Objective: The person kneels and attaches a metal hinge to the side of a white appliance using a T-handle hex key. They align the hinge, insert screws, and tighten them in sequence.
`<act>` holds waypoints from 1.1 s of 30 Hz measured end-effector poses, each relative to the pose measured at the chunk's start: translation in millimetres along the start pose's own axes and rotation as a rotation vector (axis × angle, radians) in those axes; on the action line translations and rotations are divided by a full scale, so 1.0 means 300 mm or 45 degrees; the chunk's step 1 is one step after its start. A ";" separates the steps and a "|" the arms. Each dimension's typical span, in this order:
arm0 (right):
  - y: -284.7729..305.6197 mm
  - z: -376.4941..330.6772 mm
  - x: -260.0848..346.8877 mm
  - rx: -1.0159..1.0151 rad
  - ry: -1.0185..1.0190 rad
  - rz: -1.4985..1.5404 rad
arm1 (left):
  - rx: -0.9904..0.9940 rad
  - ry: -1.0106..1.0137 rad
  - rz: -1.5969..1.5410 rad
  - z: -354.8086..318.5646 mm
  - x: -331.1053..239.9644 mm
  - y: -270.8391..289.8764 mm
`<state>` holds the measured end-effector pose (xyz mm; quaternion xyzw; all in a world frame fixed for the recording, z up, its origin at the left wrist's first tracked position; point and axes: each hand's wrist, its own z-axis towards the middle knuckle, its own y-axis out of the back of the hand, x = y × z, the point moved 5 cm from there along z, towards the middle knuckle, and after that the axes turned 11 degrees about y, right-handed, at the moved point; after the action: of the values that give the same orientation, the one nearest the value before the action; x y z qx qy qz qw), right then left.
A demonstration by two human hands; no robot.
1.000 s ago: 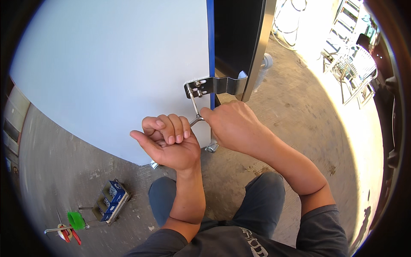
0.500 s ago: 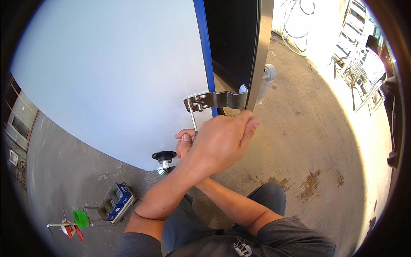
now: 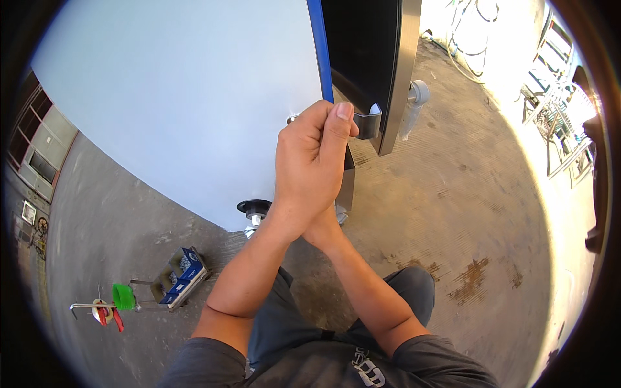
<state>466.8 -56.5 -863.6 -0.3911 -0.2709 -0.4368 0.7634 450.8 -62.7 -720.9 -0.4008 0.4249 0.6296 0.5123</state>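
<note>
My left hand (image 3: 310,155) is closed in a fist with its thumb on top, in front of a bent metal bracket (image 3: 369,125). What lies inside the fist is hidden. Most of the bracket is covered; its hooked end shows right of my thumb, beside a dark metal-edged panel (image 3: 406,58). Behind my left wrist, my right hand (image 3: 317,229) shows only its heel and wrist, the forearms crossing there. Its fingers are hidden. The bracket spans from a large white panel (image 3: 181,97) with a blue edge (image 3: 321,52) toward the dark panel.
A black disc-shaped foot (image 3: 254,207) is at the white panel's lower corner. On the floor at left stand blue-fronted bins (image 3: 184,284) of small hardware, near a green roll (image 3: 123,297) and red-handled pliers (image 3: 118,319). Metal chairs (image 3: 563,110) stand at far right.
My left fist has swung up and left, over the bracket. My right hand, earlier at the thin metal rod under the bracket's bolts, is now behind it. The rod is hidden.
</note>
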 end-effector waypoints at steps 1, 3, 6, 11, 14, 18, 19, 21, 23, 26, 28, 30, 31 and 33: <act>0.009 -0.002 0.016 0.059 0.063 -0.138 | 0.061 -0.049 0.089 -0.006 -0.007 -0.011; 0.038 0.004 0.069 -0.038 0.247 -0.417 | 0.113 -0.195 0.218 -0.019 -0.013 -0.026; 0.047 0.034 0.158 -0.009 0.341 -0.729 | -0.043 -0.735 0.657 -0.088 -0.023 -0.004; 0.045 0.102 0.242 0.127 -0.095 -0.966 | -0.549 -0.213 0.199 -0.171 0.158 0.231; 0.012 0.123 0.278 0.161 -0.121 -1.210 | -0.093 0.430 -0.110 -0.217 0.356 0.161; 0.023 0.126 0.339 -0.046 -0.090 -1.237 | 0.007 0.301 -0.506 -0.240 0.461 0.093; 0.010 0.125 0.402 -0.075 0.307 -1.423 | 0.020 0.279 -0.511 -0.234 0.477 0.088; -0.023 0.100 0.493 -0.084 0.980 -1.777 | 0.035 0.208 -0.560 -0.211 0.492 0.076; -0.069 0.083 0.499 0.371 1.285 -2.178 | 0.077 0.140 -0.623 -0.196 0.482 0.071; -0.076 0.116 0.463 0.979 1.234 -2.609 | 0.137 0.209 -0.711 -0.184 0.445 0.076; -0.047 0.174 0.458 1.216 1.075 -2.675 | 0.013 0.212 -0.481 -0.185 0.399 0.107; -0.010 0.240 0.476 1.296 1.043 -2.547 | -0.074 0.212 -0.246 -0.185 0.340 0.129; 0.015 0.256 0.473 1.299 0.918 -2.492 | -0.116 0.208 -0.132 -0.188 0.311 0.132; 0.056 0.274 0.467 1.202 0.877 -2.367 | -0.146 0.120 0.213 -0.179 0.262 0.144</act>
<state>541.7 -46.6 -718.8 0.4402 -0.3723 -0.7799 0.2437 399.9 -94.5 -806.6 -0.4217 0.4437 0.6739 0.4138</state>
